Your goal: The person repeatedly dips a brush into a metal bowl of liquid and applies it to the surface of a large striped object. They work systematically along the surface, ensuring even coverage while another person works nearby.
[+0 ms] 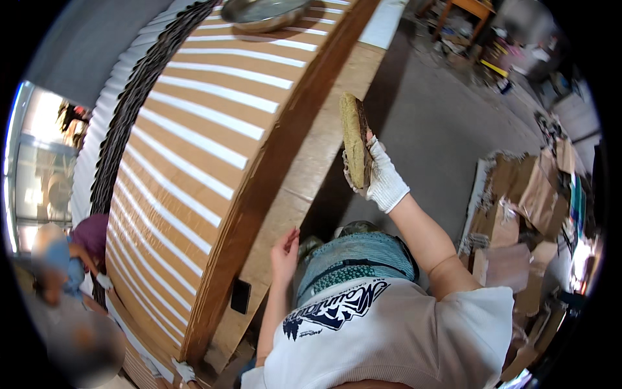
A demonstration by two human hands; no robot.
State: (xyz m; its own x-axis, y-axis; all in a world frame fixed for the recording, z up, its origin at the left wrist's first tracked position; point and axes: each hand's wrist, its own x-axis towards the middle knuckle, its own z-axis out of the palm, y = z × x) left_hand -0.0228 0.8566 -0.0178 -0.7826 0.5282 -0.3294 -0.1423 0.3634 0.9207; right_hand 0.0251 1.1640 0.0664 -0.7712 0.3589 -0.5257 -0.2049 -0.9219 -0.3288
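My right hand (376, 172), in a white knit glove, grips a long yellowish block with a dark side (354, 139), brush-like in shape. It is held up over the floor, to the right of the table. My left hand (285, 253) is bare and holds nothing, its fingers loosely bent. It hangs beside the wooden ledge (299, 172). Along that ledge runs a tall stack of brown cardboard sheets (214, 133), the top fanned out so white strips show between brown ones. On the ledge left of my left hand lies a dark phone (240, 296).
A metal basin (265, 14) stands on the far end of the stack. A person in a dark red top (89, 236) works at the left, with another gloved hand (184, 371) at the near corner. Flattened cardboard (512, 220) is piled on the floor at right.
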